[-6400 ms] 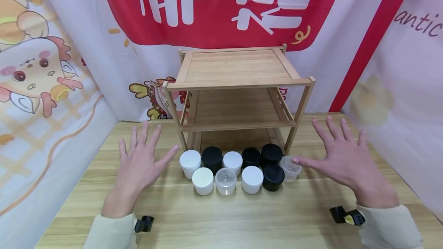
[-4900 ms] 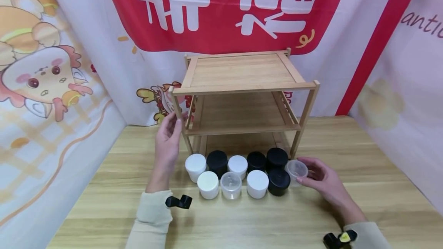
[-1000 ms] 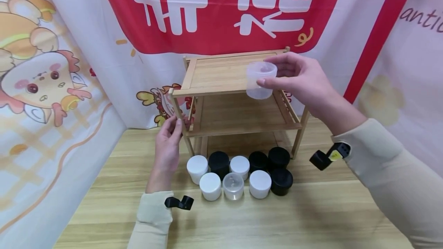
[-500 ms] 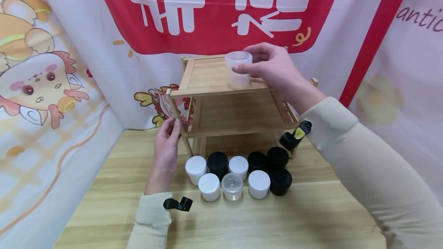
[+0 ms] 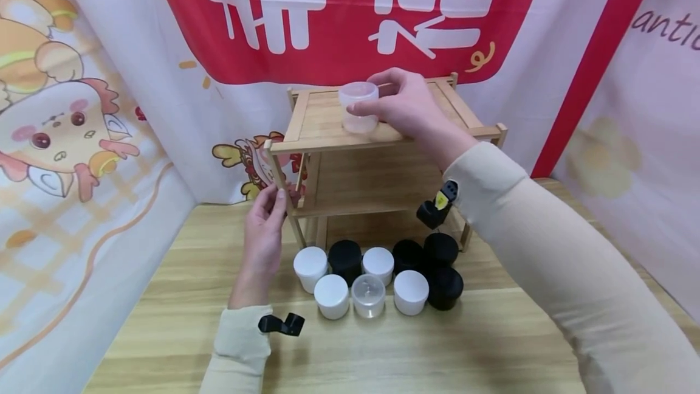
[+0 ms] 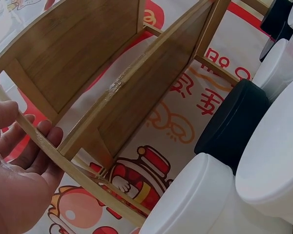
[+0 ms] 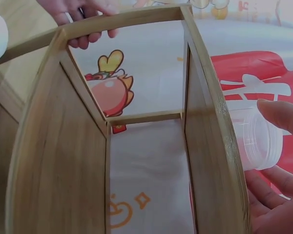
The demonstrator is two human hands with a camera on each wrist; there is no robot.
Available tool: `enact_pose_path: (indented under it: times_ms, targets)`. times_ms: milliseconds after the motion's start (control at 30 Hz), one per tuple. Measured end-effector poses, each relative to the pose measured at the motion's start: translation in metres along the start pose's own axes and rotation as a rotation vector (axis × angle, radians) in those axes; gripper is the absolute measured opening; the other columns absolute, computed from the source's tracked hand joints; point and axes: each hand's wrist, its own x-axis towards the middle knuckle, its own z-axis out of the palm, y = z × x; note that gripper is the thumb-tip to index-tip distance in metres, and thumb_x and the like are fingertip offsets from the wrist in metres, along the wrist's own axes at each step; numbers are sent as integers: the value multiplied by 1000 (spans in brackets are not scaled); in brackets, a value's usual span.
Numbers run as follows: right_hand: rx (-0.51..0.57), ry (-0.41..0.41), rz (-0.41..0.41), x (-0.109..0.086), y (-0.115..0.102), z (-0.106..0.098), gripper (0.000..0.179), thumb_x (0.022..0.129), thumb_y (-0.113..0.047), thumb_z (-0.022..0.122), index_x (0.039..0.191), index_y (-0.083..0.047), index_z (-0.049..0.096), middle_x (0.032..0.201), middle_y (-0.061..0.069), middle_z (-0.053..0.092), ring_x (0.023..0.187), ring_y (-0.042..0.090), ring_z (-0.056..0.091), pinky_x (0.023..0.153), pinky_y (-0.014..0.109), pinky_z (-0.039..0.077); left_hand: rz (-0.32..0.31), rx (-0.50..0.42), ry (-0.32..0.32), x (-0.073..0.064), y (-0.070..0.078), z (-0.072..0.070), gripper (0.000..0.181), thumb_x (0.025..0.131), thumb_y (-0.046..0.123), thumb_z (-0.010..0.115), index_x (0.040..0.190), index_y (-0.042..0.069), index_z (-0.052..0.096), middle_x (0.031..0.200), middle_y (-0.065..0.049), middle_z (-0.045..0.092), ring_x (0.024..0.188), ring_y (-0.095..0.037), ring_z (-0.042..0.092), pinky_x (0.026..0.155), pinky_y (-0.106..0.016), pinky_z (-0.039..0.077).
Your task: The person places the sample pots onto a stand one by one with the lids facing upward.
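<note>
My right hand [image 5: 404, 105] holds a clear plastic jar [image 5: 358, 121] between thumb and fingers, upright over the left-middle of the wooden rack's top board [image 5: 316, 115]. In the right wrist view the rack's edge hides the base of that clear jar [image 7: 256, 139], so I cannot tell whether it touches the board. My left hand [image 5: 261, 237] grips the rack's left front post [image 5: 276, 169]. The left wrist view shows thumb and fingers on either side of the post [image 6: 41, 141]. A second clear jar [image 5: 369, 297] stands in the front row on the table.
White jars [image 5: 310, 267] and black jars [image 5: 346, 261] stand in two close rows before the rack's lower shelf [image 5: 377, 228]. Below the top board is a middle shelf [image 5: 377, 181]. Printed cloth [image 5: 350, 59] hangs behind and at both sides of the wooden table [image 5: 350, 357].
My right hand has lifted the clear jar from the right end of the jars and carried it up and leftward over the top board. My left hand has gone to the post and stays there.
</note>
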Motion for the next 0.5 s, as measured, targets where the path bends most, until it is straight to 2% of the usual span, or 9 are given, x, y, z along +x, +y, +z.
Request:
enact_pose_path:
  times_ms: [133, 267, 400, 500]
  targets:
    - [-67, -1, 44, 9, -10, 6, 71, 89, -43, 88, 150, -28, 55, 155, -1, 58, 128, 19, 57, 109, 36, 54, -8, 6, 3, 1, -1, -1, 41, 114, 26, 54, 150, 7, 53, 143, -11, 57, 130, -15, 57, 123, -31, 46]
    - [-96, -22, 80, 19, -19, 11, 72, 89, -43, 87, 152, -31, 55, 157, -2, 54, 130, 18, 56, 110, 33, 54, -25, 27, 10, 0, -1, -3, 46, 114, 29, 54, 155, 6, 50, 137, -3, 58, 130, -14, 56, 120, -27, 47]
    - [-54, -59, 130, 28, -28, 13, 70, 91, -37, 87, 153, -32, 55, 156, -3, 53, 131, 18, 56, 108, 29, 56, -30, 27, 1, -1, 0, -3, 47, 114, 29, 53, 155, 6, 49, 136, 0, 57, 132, -14, 54, 123, -30, 45]
    - [-9, -83, 174, 35, -34, 14, 68, 92, -32, 86, 153, -31, 56, 154, -2, 54, 130, 19, 58, 106, 27, 59, -22, 27, -5, -1, 0, -3, 45, 114, 29, 53, 153, 8, 51, 141, -4, 56, 133, -15, 53, 126, -33, 43]
